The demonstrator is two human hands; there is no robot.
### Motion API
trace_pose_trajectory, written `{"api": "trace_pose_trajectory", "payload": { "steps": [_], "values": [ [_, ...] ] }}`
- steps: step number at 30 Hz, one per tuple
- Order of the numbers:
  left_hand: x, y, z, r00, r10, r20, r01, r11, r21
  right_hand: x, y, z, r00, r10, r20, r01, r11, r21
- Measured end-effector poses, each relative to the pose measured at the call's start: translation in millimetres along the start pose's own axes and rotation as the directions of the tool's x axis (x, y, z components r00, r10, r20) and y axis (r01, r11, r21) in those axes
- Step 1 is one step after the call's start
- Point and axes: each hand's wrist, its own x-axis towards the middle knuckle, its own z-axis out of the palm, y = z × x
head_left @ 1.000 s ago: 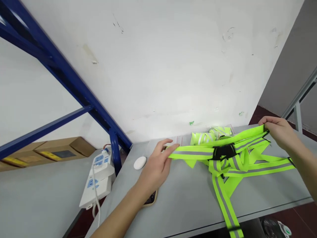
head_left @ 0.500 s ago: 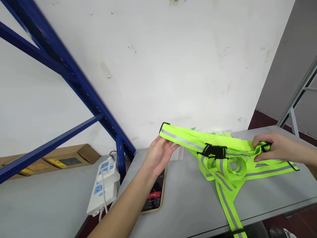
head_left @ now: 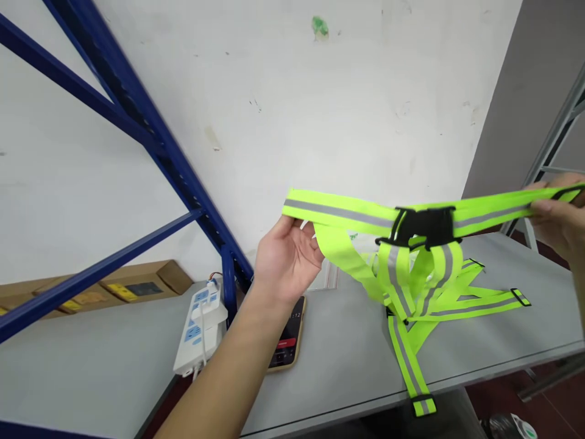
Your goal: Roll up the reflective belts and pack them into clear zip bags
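A fluorescent yellow-green reflective vest (head_left: pixel 340 214) made of straps with grey stripes stretches between my hands. My left hand (head_left: pixel 287 262) pinches the folded left end of its belt, the other fingers loosely curled. At the right edge of the view, my right hand (head_left: pixel 562 213) grips the belt's other end near a black slider, partly cut off by the frame. Midway along the belt is a black buckle (head_left: pixel 425 227), fastened. Below it, looped straps hang down, and further straps lie on the grey table (head_left: pixel 342 372), one dropping over its front edge with a black slider (head_left: pixel 424 405).
A phone (head_left: pixel 292 341) with a lit screen lies under my left wrist. Left of it are a white power strip (head_left: pixel 201 323) with cables and a blue metal frame (head_left: pixel 173 164). Cardboard boxes (head_left: pixel 146 283) stand against the wall. A clear plastic bag (head_left: pixel 326 277) lies behind my left hand.
Both hands have lifted the belt, and my right hand has moved outward to the right. The belt is drawn out straighter, and the loops under the buckle have risen and opened.
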Motion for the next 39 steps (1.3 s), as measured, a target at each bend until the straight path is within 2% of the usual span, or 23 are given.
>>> {"api": "trace_pose_trajectory", "payload": {
  "steps": [1,2,4,6,7,10,13,16,19,21,23,25,27,28,30,31,33,35,37,38,39],
  "values": [
    [4,4,6.4,0.999,-0.015,0.034,0.017,0.999,-0.032,6,-4,4,0.998,-0.024,-0.052,0.031,0.991,0.130],
    [10,6,11.5,0.998,-0.030,0.060,0.035,0.997,-0.072,14,-6,9,0.998,-0.019,-0.056,0.032,0.969,0.244],
    [29,9,16.3,0.997,-0.022,0.068,0.030,0.992,-0.124,31,-3,22,0.999,0.048,0.010,-0.049,0.928,0.369],
    [54,8,11.3,1.000,-0.023,0.017,0.025,0.993,-0.115,48,11,39,0.989,0.139,0.046,-0.146,0.905,0.399],
    [68,5,4.4,0.997,-0.028,-0.065,0.022,0.996,-0.083,55,23,48,0.975,0.208,0.076,-0.221,0.902,0.371],
    [108,-12,-32.5,0.964,-0.132,-0.229,0.130,0.991,-0.025,69,76,81,0.922,0.364,0.130,-0.386,0.882,0.270],
    [134,-38,-81.9,0.894,-0.223,-0.388,0.240,0.971,-0.004,63,138,110,0.853,0.500,0.148,-0.519,0.842,0.147],
    [140,-66,-122.5,0.828,-0.231,-0.511,0.275,0.961,0.011,42,181,122,0.810,0.572,0.130,-0.577,0.817,0.006],
    [125,-84,-140.9,0.810,-0.185,-0.556,0.246,0.969,0.036,19,191,115,0.799,0.575,0.177,-0.558,0.818,-0.135],
    [110,-89,-139.8,0.816,-0.139,-0.561,0.215,0.974,0.071,6,185,106,0.807,0.561,0.187,-0.524,0.825,-0.212],
    [95,-94,-129.1,0.820,-0.068,-0.568,0.158,0.981,0.110,-4,173,103,0.837,0.527,0.144,-0.482,0.837,-0.260],
    [83,-103,-110.1,0.809,-0.014,-0.588,0.108,0.986,0.124,-13,159,111,0.865,0.498,0.065,-0.459,0.837,-0.299],
    [73,-121,-85.7,0.793,0.032,-0.609,0.071,0.987,0.143,-22,144,130,0.903,0.429,-0.022,-0.413,0.854,-0.316],
    [68,-132,-73.2,0.799,0.059,-0.599,0.053,0.984,0.169,-26,136,143,0.908,0.418,0.005,-0.399,0.872,-0.284],
    [59,-156,-52.0,0.862,0.115,-0.494,0.013,0.969,0.248,-32,123,169,0.873,0.466,0.140,-0.429,0.873,-0.234],
    [54,-167,-44.8,0.919,0.147,-0.365,0.010,0.918,0.396,-34,118,179,0.868,0.464,0.177,-0.433,0.882,-0.188],
    [45,-181,-38.4,0.976,0.172,-0.130,-0.035,0.722,0.691,-36,111,191,0.862,0.471,0.186,-0.454,0.882,-0.128],
    [40,-184,-40.7,0.994,0.094,0.062,-0.100,0.491,0.865,-37,109,192,0.855,0.490,0.171,-0.477,0.871,-0.115],
    [40,-178,-47.1,0.985,0.033,0.167,-0.170,0.283,0.944,-36,111,188,0.834,0.512,0.206,-0.485,0.858,-0.170],
    [43,-174,-51.0,0.979,0.033,0.199,-0.201,0.211,0.956,-35,114,186,0.826,0.511,0.237,-0.474,0.858,-0.198],
    [48,-170,-55.3,0.978,0.057,0.201,-0.208,0.203,0.957,-33,119,183,0.823,0.505,0.261,-0.458,0.861,-0.221]
  ]
}}
